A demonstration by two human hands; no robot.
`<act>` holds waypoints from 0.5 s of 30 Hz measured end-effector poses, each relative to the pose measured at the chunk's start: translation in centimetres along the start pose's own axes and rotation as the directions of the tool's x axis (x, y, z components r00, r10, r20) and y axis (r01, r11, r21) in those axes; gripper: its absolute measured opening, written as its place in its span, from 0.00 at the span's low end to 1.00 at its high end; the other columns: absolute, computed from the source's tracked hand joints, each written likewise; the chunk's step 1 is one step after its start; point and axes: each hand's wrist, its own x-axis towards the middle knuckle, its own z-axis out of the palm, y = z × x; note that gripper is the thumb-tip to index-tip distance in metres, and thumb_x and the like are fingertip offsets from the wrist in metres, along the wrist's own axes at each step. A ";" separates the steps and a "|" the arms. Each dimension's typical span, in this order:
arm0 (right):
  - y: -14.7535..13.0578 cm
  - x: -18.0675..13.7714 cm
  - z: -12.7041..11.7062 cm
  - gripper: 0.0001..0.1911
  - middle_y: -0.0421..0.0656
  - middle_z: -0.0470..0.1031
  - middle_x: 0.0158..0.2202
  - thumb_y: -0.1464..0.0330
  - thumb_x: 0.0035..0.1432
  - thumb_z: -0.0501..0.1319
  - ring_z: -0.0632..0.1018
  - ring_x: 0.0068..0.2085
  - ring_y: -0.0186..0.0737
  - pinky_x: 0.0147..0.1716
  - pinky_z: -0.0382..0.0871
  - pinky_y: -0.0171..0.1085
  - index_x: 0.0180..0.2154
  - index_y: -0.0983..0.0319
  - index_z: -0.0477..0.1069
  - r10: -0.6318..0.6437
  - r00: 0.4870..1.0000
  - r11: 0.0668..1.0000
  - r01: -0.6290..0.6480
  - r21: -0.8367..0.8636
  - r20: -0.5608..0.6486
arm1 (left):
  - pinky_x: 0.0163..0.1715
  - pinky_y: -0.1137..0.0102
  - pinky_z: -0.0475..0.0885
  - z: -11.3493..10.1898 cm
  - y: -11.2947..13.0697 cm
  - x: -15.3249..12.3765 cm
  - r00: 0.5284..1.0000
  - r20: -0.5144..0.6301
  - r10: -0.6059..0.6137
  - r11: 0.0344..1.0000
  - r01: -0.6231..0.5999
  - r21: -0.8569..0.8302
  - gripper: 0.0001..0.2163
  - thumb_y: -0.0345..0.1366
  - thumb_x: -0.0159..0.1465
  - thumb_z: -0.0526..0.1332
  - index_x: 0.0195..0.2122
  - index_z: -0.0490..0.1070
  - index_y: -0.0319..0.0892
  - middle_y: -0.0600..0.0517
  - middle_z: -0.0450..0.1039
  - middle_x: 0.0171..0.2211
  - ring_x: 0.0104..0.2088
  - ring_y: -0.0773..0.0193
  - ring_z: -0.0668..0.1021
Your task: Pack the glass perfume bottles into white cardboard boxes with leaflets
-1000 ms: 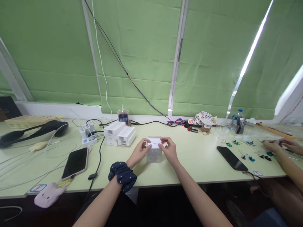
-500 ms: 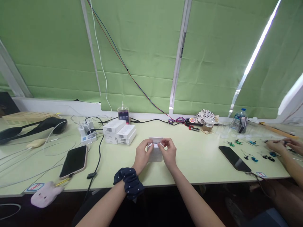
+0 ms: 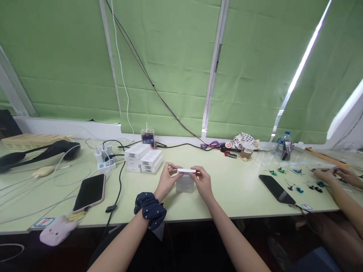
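Observation:
A small white cardboard box (image 3: 185,184) stands upright near the front of the table, between my two hands. Its top flap lies folded over the opening. My left hand (image 3: 168,179) pinches the left end of the flap with thumb and fingers. At the right end, my right hand (image 3: 203,182) grips the same flap edge in the same way. A dark dotted scrunchie (image 3: 150,210) sits round my left wrist. Left of the box and farther back, several similar white boxes (image 3: 143,158) are stacked, barcodes showing.
Left lie a phone (image 3: 89,192), cables and a power strip (image 3: 105,162). To the right are another phone (image 3: 276,189), small earphones (image 3: 300,190) and another person's hands (image 3: 326,174). A drink cup (image 3: 246,152) and a water bottle (image 3: 282,143) stand at the back.
The box's top flap, raised before, is now folded down over the opening. My fingers have moved outward to the two ends of the top.

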 end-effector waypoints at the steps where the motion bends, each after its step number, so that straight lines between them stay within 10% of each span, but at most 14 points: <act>1: -0.1 0.0 -0.2 0.08 0.45 0.73 0.37 0.65 0.54 0.63 0.73 0.36 0.38 0.33 0.69 0.36 0.37 0.60 0.75 -0.001 1.000 1.000 0.000 0.014 0.010 | 0.38 0.64 0.75 -0.2 0.0 0.1 1.000 0.023 -0.002 1.000 0.002 -0.010 0.12 0.42 0.57 0.64 0.39 0.67 0.43 0.50 0.77 0.39 0.40 0.59 0.79; 15: 0.6 0.3 -0.7 0.07 0.46 0.73 0.38 0.65 0.48 0.68 0.75 0.40 0.43 0.35 0.70 0.39 0.32 0.57 0.80 0.045 0.999 0.995 -0.046 0.091 0.014 | 0.42 0.63 0.76 -1.6 0.3 0.7 0.978 0.206 0.006 1.000 -0.006 -0.001 0.12 0.43 0.54 0.67 0.37 0.78 0.43 0.46 0.76 0.43 0.44 0.55 0.77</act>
